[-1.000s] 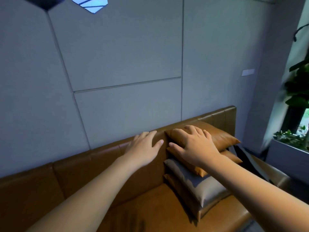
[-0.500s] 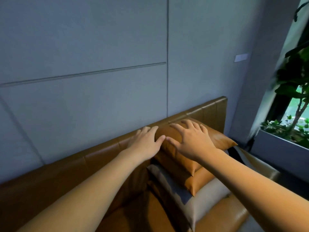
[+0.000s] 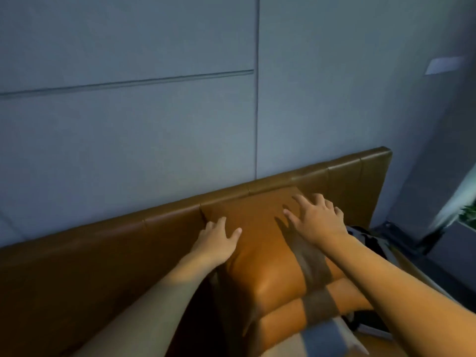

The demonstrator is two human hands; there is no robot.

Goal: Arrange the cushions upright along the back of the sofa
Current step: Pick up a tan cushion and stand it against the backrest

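Stack of cushions at right end of sofa, butted against the sofa back (image 3: 283, 181). Top tan cushion (image 3: 262, 243) lying flat, not upright; long axis running from 12 o'clock at the backrest toward 6 o'clock at the wearer, near corner bulging forward. Beneath it a second tan cushion (image 3: 296, 323), then a grey cushion (image 3: 332, 338) showing only at its front edge; whether more lie below, cannot tell. Left hand (image 3: 216, 243) on the cushion's 9 o'clock edge, fingers (image 3: 221, 222) spread, thumb laid on the top face, other fingers reaching over the side seam toward the backrest. Right hand (image 3: 316, 220) flat on the top face toward 1 o'clock, fingers spread wide, palm down, nothing pinched. Both hands touching the cushion, neither closed round it. Cushion body lies between the two hands and mostly nearer than them, toward 6 o'clock. Left hand sits nearer the free side edge; right hand nearer the far edge by the backrest. Judgement: task barely begun, all cushions in view stacked flat. Next move likely turns on tipping the top cushion about its far edge, near corner rising until it leans against the backrest. Slick leather-like cover, soft filling; likely to slide off the stack if pushed rather than gripped. Dark bag-like thing (image 3: 365, 235) at 3 o'clock beyond the stack, indistinct.
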